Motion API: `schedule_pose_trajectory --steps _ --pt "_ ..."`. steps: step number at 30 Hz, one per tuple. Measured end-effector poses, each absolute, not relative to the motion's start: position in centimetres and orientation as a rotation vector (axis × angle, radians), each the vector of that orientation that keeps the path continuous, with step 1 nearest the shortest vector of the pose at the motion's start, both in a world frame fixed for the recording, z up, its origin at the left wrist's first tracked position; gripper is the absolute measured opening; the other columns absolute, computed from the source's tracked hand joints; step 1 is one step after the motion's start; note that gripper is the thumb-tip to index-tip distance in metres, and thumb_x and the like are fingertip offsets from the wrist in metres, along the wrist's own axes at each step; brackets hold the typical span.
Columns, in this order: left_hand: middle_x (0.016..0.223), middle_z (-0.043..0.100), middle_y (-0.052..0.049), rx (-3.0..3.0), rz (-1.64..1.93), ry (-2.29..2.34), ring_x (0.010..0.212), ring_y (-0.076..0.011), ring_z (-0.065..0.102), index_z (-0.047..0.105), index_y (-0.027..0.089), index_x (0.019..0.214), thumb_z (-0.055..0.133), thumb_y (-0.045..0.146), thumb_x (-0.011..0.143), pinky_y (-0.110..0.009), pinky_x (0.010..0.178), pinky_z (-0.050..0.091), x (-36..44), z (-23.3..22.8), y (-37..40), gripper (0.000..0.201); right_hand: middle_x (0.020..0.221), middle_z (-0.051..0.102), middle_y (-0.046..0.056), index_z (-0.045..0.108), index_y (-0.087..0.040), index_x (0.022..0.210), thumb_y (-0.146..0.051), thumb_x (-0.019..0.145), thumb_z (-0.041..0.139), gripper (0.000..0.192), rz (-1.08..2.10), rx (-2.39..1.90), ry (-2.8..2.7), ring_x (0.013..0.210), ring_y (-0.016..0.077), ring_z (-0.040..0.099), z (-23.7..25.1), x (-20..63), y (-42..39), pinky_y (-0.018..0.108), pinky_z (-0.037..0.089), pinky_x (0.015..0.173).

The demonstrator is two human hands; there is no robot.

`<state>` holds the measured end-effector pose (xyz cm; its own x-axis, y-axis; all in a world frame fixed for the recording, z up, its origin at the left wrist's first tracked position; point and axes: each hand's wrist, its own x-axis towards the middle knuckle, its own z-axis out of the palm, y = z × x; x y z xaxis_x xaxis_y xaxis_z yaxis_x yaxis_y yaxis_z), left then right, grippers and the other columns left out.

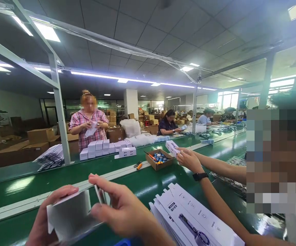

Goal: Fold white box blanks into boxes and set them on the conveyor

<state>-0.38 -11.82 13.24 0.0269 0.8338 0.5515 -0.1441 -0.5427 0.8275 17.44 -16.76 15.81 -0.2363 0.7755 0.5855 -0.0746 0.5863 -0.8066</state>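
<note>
Holding a white box (pixel 69 215) in the left hand (pixel 47 218). Pinching its flap with right hand (pixel 122 208) fingertips, beside stacked flat cartons (pixel 188 215).

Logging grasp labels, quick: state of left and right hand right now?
Left hand: closed on the white carton, thumb over its top edge.
Right hand: pinching the carton's flap between thumb and fingers.

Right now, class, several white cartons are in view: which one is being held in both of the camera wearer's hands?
The half-folded white carton at bottom left, gripped between the left hand and right hand; the flat printed cartons lie stacked beside it.
</note>
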Motion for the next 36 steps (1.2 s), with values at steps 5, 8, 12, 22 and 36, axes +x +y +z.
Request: schedule_pose_trajectory --steps 5,8,12,22,36 --pt "0.1 0.054 0.001 1.494 1.784 0.679 0.11 -0.0195 0.046 0.055 0.029 0.084 0.071 0.035 0.068 -0.024 0.082 0.047 2.0 15.0 -14.6 0.023 0.146 0.036 0.0 0.054 -0.032 0.125 -0.047 0.073 0.069 0.056 1.172 -0.234 -1.52 0.137 0.0219 0.025 14.7 18.1 -16.3 0.043 0.021 0.11" --pt "0.104 0.055 -0.001 1.537 1.744 0.719 0.112 -0.0197 0.046 0.057 0.027 0.091 0.064 0.036 0.075 -0.026 0.091 0.041 2.5 15.4 -14.9 0.02 0.15 0.027 0.0 0.047 -0.032 0.132 -0.058 0.071 0.066 0.069 1.179 -0.283 -1.486 0.139 0.0246 0.019 13.5 17.7 -16.4 0.044 0.021 0.11" --pt "0.117 0.055 -0.005 1.54 1.579 0.653 0.117 -0.025 0.045 0.058 0.026 0.106 0.059 0.048 0.076 -0.031 0.093 0.041 2.8 14.5 -14.9 0.037 0.147 0.034 -0.001 0.04 -0.034 0.135 -0.043 0.083 0.059 0.056 0.934 -0.589 -1.301 0.133 0.0228 0.032 11.7 16.2 -15.7 0.039 0.033 0.105" --pt "0.122 0.054 -0.004 1.551 1.39 0.626 0.107 -0.0208 0.051 0.056 0.028 0.113 0.056 0.037 0.082 -0.024 0.079 0.046 2.8 13.9 -13.7 0.032 0.146 0.036 -0.001 0.044 -0.032 0.134 -0.059 0.09 0.032 0.053 0.878 -0.493 -1.253 0.136 0.0242 0.027 10.0 16.4 -14.9 0.044 0.024 0.111" --pt "0.121 0.05 -0.006 1.64 1.317 0.481 0.111 -0.0233 0.049 0.058 0.024 0.094 0.054 0.032 0.083 -0.032 0.087 0.044 2.8 11.3 -12.1 0.014 0.137 0.046 0.004 0.059 -0.028 0.113 -0.032 0.091 0.044 0.027 0.747 -0.708 -1.269 0.129 0.0238 0.038 9.7 16.5 -14.8 0.042 0.034 0.105"
